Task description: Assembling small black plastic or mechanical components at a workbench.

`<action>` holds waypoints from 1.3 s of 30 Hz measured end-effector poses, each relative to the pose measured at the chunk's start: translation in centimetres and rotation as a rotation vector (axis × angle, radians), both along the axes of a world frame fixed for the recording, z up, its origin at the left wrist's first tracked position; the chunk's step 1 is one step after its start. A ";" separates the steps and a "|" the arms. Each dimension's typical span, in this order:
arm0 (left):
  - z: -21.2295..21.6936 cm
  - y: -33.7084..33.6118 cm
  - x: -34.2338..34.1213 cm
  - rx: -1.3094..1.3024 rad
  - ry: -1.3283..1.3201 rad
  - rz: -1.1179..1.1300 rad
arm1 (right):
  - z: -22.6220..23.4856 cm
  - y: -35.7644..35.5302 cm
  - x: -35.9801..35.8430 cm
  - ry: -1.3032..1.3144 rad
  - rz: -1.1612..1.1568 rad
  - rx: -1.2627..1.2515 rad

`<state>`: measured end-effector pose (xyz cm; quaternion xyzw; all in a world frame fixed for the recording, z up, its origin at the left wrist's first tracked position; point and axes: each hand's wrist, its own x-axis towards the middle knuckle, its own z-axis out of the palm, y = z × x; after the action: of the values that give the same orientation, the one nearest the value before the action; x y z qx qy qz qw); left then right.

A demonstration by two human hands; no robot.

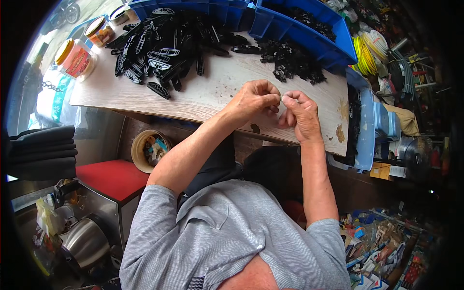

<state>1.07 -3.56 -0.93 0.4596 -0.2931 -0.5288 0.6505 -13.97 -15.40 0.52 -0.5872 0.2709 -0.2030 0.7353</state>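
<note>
My left hand [257, 102] and my right hand [302, 114] meet fingertip to fingertip above the front part of a pale wooden table [208, 92]. Both are closed in a pinch. Whatever sits between the fingertips is too small to make out. Beyond my left hand lies a large heap of long black plastic parts [162, 55], some with a light frame-like pattern. A looser pile of small black pieces [296, 59] is spread on the tabletop beyond my right hand.
Blue bins [338, 48] line the table's back edge; one holds more black pieces. Lidded jars [77, 60] stand at the far left. Below are a waste bucket [140, 151] and a red-topped cabinet [113, 178]. A light-blue crate [365, 130] flanks the table's right side.
</note>
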 end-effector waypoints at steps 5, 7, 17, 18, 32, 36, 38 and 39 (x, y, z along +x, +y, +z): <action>-0.3 -1.7 3.5 0.064 -1.104 0.494 | 0.3 0.4 -0.1 0.011 -0.051 0.059; -0.4 -2.8 5.9 0.138 -1.488 0.709 | 0.1 0.4 -0.3 -0.005 -0.058 0.050; -0.7 -1.4 7.1 0.300 -1.669 0.540 | -0.1 0.2 -0.5 -0.057 -0.066 0.062; -0.6 -1.0 6.8 0.264 -1.687 0.576 | -0.1 0.2 -0.5 -0.057 -0.069 0.064; -1.3 1.9 3.2 0.149 -1.278 0.514 | -0.5 0.8 0.0 -0.175 -0.166 0.112; -2.1 1.3 -0.8 -0.156 -0.584 0.474 | -1.0 1.1 0.3 -0.262 -0.155 0.146; -0.7 1.2 -2.2 -0.040 -0.330 0.337 | -0.8 1.2 0.1 -0.282 -0.123 0.104; -0.4 1.0 -2.9 -0.072 -0.208 0.316 | -1.0 1.0 -0.1 -0.279 -0.123 0.103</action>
<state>-1.79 -2.59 -1.30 0.5284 -0.3018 -0.3589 0.7077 -14.03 -14.37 -0.46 -0.4973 0.2114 -0.3131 0.7810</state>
